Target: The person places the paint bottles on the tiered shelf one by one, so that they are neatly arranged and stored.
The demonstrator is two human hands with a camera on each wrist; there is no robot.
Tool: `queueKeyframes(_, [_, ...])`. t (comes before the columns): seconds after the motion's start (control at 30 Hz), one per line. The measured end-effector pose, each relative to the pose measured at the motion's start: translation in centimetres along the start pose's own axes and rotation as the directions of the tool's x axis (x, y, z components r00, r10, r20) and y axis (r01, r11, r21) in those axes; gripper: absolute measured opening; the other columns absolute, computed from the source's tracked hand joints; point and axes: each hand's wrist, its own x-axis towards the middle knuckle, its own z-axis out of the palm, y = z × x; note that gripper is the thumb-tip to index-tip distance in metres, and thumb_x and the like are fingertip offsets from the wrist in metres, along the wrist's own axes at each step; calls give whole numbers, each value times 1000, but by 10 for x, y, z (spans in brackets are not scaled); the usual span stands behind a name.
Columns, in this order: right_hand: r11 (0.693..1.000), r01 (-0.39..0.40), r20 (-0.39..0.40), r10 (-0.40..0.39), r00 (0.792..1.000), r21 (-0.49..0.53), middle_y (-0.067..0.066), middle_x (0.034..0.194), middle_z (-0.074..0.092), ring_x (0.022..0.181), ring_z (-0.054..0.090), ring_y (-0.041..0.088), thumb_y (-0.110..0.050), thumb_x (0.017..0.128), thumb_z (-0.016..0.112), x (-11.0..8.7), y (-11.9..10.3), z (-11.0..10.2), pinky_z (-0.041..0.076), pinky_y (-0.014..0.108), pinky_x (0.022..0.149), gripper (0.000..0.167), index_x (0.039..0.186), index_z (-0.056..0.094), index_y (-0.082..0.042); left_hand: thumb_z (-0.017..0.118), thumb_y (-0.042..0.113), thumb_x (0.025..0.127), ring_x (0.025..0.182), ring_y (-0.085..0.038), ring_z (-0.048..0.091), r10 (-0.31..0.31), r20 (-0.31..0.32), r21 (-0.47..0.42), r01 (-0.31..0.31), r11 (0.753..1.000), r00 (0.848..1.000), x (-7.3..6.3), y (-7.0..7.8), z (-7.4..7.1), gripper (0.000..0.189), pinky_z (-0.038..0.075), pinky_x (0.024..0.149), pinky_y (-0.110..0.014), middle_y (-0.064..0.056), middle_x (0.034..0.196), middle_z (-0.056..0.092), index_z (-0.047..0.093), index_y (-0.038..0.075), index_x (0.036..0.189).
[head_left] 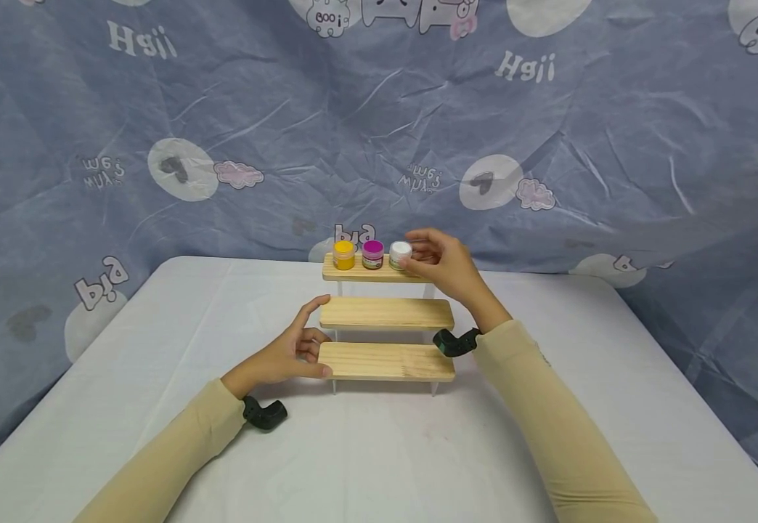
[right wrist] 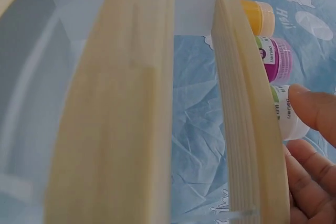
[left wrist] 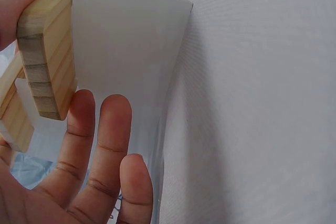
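Note:
A three-tier wooden display stand (head_left: 385,314) with clear side supports stands on the table. Its top shelf carries a yellow paint jar (head_left: 343,256), a purple paint jar (head_left: 372,255) and a white paint jar (head_left: 400,253) in a row. My right hand (head_left: 443,263) holds the white jar at the row's right end, thumb at its front and fingers behind. With my left hand (head_left: 287,354) I grip the stand's left end. The left thumb is at the bottom shelf's front edge, and fingertips (left wrist: 114,109) lie along the side support (left wrist: 128,40). Both lower shelves are bare.
The white-covered table (head_left: 379,457) extends around the stand. Behind it hangs a blue printed cloth (head_left: 327,131). Dark wrist-worn cameras sit at both cuffs, the right one (head_left: 456,343) close to the lower shelves' right ends.

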Motion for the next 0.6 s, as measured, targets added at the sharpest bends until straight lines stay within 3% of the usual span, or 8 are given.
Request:
queueKeyframes(0.13, [998, 22, 10, -23, 1000, 67, 23, 136, 69, 115, 68, 32, -7, 99, 80, -2, 3, -6, 54, 30, 95, 48, 144, 64, 3, 89, 8, 87, 87, -19, 64, -2, -3, 3, 2, 1000, 1000, 0, 0, 0, 123, 53, 78, -27, -18, 114, 67, 1, 18, 173])
queueKeyframes(0.27, [990, 35, 24, -38, 999, 134, 27, 138, 67, 112, 69, 21, -1, 100, 76, -6, 8, -12, 54, 23, 96, 44, 140, 63, 9, 88, 7, 86, 87, -19, 65, -7, -4, -6, 7, 1000, 1000, 0, 2, 1, 123, 52, 78, -26, -18, 114, 67, 1, 18, 173])
queueKeyframes(0.4, [986, 42, 62, -53, 997, 162, 30, 137, 66, 108, 69, 10, 3, 101, 73, -13, 10, -20, 56, 24, 96, 40, 138, 63, 12, 88, 5, 86, 88, -18, 66, -7, -3, -22, 7, 1000, 1000, 0, 3, 1, 124, 53, 78, -26, -18, 114, 67, 1, 18, 173])
queueKeyframes(0.6, [981, -7, 135, -20, 991, 194, 28, 137, 66, 112, 70, 11, 0, 103, 71, -25, 10, -35, 57, 26, 98, 38, 138, 63, 10, 88, 5, 86, 88, -19, 66, -4, 1, -19, 4, 1000, 1000, 0, 2, 1, 124, 53, 79, -26, -18, 115, 67, 1, 18, 173])
